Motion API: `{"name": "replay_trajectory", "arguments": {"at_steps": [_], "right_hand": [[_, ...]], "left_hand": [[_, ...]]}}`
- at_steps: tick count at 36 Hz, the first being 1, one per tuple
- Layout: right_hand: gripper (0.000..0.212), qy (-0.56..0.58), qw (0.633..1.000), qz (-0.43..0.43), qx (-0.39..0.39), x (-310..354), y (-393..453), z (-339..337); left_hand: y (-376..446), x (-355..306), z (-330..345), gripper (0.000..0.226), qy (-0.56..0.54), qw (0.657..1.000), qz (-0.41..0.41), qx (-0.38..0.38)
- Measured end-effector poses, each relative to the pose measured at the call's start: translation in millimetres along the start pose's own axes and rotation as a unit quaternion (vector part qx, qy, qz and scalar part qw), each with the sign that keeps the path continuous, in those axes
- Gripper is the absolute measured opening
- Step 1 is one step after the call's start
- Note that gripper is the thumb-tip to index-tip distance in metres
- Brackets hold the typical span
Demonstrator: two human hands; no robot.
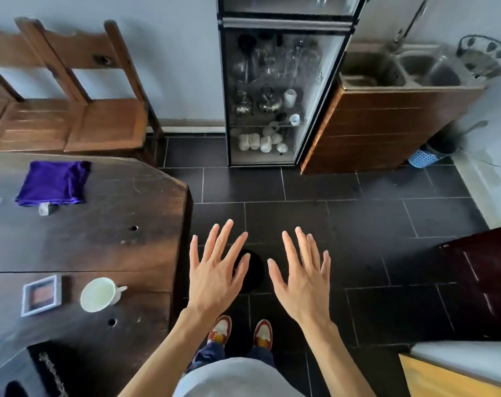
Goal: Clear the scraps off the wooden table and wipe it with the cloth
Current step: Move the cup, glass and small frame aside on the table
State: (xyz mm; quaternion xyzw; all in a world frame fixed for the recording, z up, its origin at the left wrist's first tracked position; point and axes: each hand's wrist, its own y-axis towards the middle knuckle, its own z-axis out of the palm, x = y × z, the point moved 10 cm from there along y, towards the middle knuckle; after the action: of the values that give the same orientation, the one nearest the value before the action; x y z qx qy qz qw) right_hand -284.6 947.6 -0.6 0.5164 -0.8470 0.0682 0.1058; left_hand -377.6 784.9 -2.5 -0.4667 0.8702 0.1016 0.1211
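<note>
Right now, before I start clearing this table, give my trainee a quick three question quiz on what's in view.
1. True or false: the left hand grips the purple cloth.
2. Which lies nearer the cloth: A) white cup B) crumpled scrap?
3. Fill in: both hands hover over the ___, beside the wooden table.

Key:
1. False; both the left and the right hand are open and hold nothing.
2. B.
3. Floor.

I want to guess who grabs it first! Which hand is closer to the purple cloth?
Left. The left hand hovers just off the table's edge, nearer the purple cloth; the right hand is farther out over the floor.
</note>
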Motion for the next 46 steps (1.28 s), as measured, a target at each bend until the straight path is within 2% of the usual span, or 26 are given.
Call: {"name": "replay_trajectory", "arguments": {"at_steps": [14,20,31,41,46], "right_hand": [[0.069,0.01,0.998,-0.058,-0.021,19.9,-0.8,-33.6],[0.071,0.018,0.995,-0.1,-0.016,31.4,10.0,-41.2],[0.075,0.032,0.979,-0.199,0.021,71.2,18.2,-42.6],[0.076,0.056,0.951,-0.3,0.055,132.6,-0.8,-34.5],[0.075,0.069,0.934,-0.342,0.071,165.5,-24.2,-27.9]], "left_hand": [[-17.5,10.0,-20.8,0.057,0.042,0.998,-0.04,-0.027],[-18.4,14.3,-42.1,0.056,0.04,0.995,-0.07,-0.063],[-62.0,37.3,-71.2,0.057,0.056,0.979,-0.169,-0.102],[-139.8,73.6,-93.7,0.056,0.058,0.943,-0.307,-0.116],[-180.7,85.4,-104.5,0.057,0.056,0.928,-0.344,-0.128]]}}
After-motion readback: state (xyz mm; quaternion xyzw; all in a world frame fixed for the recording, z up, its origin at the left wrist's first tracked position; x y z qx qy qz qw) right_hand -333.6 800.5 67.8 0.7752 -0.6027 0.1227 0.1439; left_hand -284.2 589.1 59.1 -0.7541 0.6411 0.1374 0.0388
